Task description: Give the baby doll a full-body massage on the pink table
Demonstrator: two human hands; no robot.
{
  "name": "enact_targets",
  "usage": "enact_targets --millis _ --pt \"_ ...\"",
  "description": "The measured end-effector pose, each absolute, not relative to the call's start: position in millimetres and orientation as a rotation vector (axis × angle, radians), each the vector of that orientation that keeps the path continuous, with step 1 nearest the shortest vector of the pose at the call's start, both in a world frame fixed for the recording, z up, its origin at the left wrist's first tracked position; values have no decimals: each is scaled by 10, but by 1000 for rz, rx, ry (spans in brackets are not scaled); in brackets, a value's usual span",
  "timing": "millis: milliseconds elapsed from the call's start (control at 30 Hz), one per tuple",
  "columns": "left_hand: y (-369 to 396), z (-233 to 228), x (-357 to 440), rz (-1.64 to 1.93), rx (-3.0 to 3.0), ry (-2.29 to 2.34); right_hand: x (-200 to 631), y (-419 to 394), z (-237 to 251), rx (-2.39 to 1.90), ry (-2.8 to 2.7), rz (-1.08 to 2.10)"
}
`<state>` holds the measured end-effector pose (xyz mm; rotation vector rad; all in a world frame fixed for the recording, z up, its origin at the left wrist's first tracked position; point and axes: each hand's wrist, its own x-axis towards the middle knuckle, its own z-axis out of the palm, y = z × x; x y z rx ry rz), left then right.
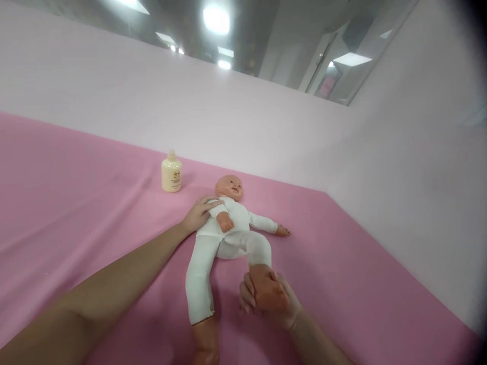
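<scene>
I see open pink table [76,192] at left and lower right, walls closing the far edges. The doll [228,228] lies on its back mid-frame. My left hand [200,213] rests flat on its shoulder; my right hand [268,299] wraps its foot. A lotion bottle [171,172] stands upper left.

One doll [228,228], one cream bottle [171,173], one pink cloth [76,203], and two hands: left [198,214], right [272,300].

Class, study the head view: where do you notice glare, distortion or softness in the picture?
Head view: ceiling lights blow out white; wall lines bow, corner vignette darkens top right; near left hand forearm looks soft, doll and bottle reasonably sharp.
</scene>
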<state>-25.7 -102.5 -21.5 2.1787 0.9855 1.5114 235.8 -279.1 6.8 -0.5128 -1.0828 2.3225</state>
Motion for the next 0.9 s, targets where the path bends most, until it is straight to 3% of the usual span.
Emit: enact_targets --millis 167,400,667,900 --pt "-1042 -218 -247 1501 2179 989 2277 -2816 209 -859 -710 2218" --pt "-1032 -218 -247 1501 2166 991 2262 -2823 228 -952 -644 2200" --pt "-1048 -213 -245 1502 2096 1011 2261 -2836 230 -915 -694 2194" --pt "-1042 -172 -255 1656 1655 1029 2305 -2818 95 -589 -898 2286"
